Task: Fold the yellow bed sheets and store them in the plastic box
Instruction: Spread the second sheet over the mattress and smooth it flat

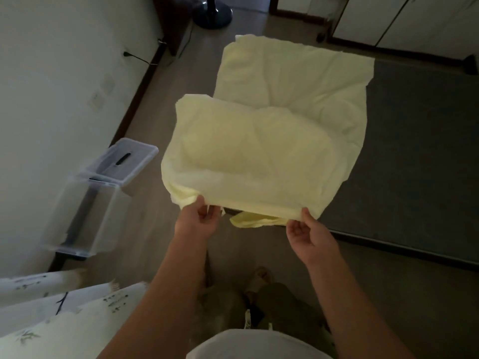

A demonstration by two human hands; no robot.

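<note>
A pale yellow bed sheet (272, 120) lies spread over the floor and a dark mat, its near half doubled back over the far half. My left hand (198, 218) pinches the near left corner of the sheet. My right hand (305, 229) grips the near right corner, both lifted off the floor. A small fold of yellow cloth hangs below the held edge between my hands. The clear plastic box (85, 211) stands by the left wall, with its lid (129, 158) leaning behind it.
A dark grey mat (420, 151) covers the floor on the right. A fan base (212, 11) stands at the back. White cupboard doors (404, 19) are at the top right. Patterned white bedding (64, 312) lies at the lower left. A cable runs along the left skirting.
</note>
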